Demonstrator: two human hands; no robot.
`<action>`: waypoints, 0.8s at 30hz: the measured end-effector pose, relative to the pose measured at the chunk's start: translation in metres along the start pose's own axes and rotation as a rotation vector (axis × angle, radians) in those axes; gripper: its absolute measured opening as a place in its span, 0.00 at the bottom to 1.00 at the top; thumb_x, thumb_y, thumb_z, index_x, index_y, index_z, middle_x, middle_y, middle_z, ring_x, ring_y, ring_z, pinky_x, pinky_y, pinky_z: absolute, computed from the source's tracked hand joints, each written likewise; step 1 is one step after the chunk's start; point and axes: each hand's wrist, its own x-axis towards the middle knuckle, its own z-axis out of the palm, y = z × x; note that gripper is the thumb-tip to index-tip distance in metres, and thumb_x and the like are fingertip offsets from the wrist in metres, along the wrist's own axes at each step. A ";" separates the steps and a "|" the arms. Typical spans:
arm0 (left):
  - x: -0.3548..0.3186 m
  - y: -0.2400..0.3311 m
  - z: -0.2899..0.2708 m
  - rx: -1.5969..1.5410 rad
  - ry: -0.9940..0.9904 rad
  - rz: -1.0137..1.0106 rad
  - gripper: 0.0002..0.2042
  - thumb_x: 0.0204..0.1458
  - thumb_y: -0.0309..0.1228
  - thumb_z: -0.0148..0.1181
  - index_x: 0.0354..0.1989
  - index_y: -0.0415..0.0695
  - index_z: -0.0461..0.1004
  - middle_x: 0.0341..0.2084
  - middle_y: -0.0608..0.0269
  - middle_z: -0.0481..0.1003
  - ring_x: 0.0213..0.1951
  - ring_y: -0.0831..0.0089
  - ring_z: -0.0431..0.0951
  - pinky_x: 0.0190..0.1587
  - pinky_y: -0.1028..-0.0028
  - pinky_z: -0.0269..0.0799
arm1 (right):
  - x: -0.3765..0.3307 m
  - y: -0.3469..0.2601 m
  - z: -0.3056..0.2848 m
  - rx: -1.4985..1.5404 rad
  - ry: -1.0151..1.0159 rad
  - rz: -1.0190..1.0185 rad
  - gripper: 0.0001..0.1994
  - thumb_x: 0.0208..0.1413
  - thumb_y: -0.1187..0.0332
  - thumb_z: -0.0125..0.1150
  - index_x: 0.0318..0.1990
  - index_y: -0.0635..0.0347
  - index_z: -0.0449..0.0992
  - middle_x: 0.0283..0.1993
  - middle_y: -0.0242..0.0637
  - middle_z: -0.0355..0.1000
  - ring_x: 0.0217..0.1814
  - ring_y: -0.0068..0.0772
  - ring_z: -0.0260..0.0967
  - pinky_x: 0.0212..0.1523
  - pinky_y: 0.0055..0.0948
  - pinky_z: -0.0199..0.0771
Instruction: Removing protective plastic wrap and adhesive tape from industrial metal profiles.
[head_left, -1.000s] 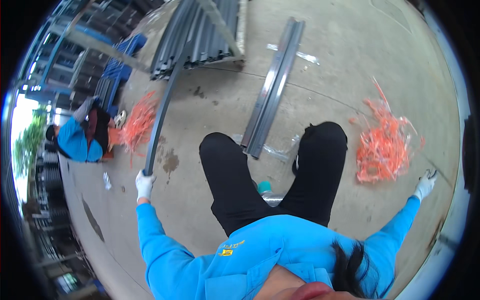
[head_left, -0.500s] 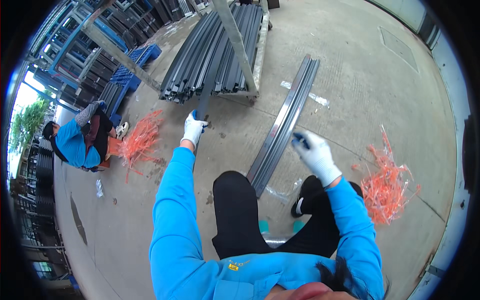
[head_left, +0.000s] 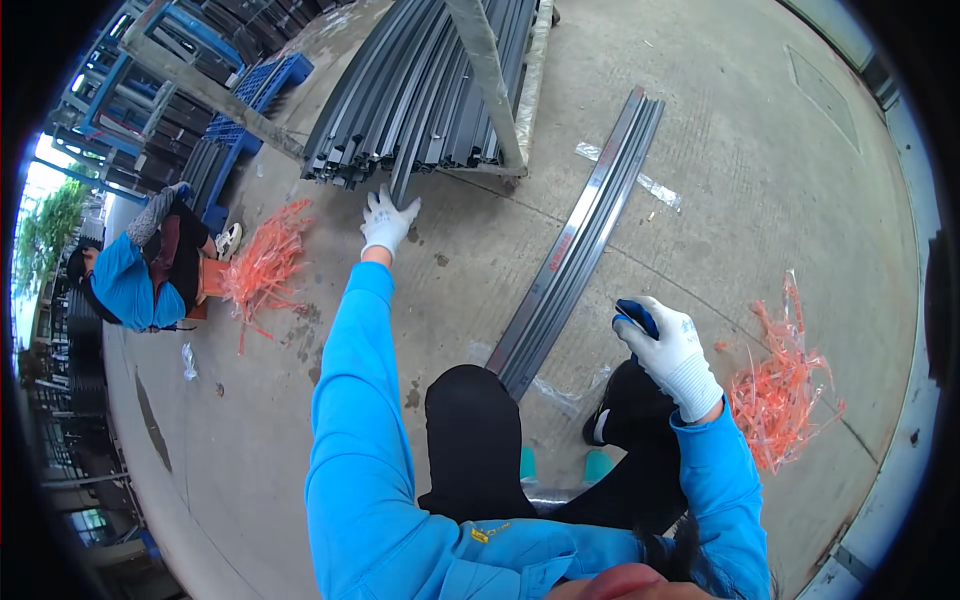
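My left hand, in a white glove, reaches forward to a stack of dark metal profiles on a rack. Its fingers are spread, at the near end of one profile that juts out past the others. My right hand, gloved in white with blue fingertips, is raised above the floor near my right knee. Its fingers are curled together; whatever may be in them is too small to make out. Between the hands, a bundle of long dark profiles lies slantwise on the floor.
Orange plastic strips lie heaped at right and at left. A person in blue sits at the far left. A metal rack post stands by the stack. Clear film sticks out beside the bundle.
The profile at my left hand has slid forward into the stack, and that hand has opened from around it. My right hand has drawn back, away from the bundle, and its fingers have curled.
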 end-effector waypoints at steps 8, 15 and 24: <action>-0.029 -0.061 0.020 -0.197 -0.187 -0.197 0.39 0.41 0.55 0.59 0.56 0.38 0.62 0.48 0.44 0.68 0.46 0.49 0.73 0.47 0.61 0.69 | -0.002 -0.024 -0.010 0.060 -0.153 0.200 0.16 0.52 0.66 0.59 0.45 0.66 0.73 0.33 0.40 0.76 0.26 0.29 0.72 0.32 0.22 0.72; 0.001 -0.001 -0.001 -0.477 0.209 0.047 0.39 0.37 0.52 0.65 0.56 0.38 0.64 0.45 0.42 0.72 0.44 0.47 0.74 0.47 0.61 0.70 | -0.002 -0.022 -0.007 0.061 -0.143 0.183 0.16 0.51 0.67 0.60 0.46 0.66 0.73 0.33 0.40 0.76 0.26 0.28 0.72 0.32 0.22 0.72; 0.026 -0.010 0.038 -0.190 -0.153 0.179 0.34 0.45 0.40 0.56 0.63 0.45 0.57 0.65 0.47 0.51 0.59 0.48 0.62 0.59 0.63 0.61 | -0.001 -0.024 -0.003 0.096 -0.139 0.112 0.16 0.51 0.69 0.60 0.46 0.65 0.74 0.33 0.40 0.76 0.28 0.29 0.73 0.33 0.22 0.72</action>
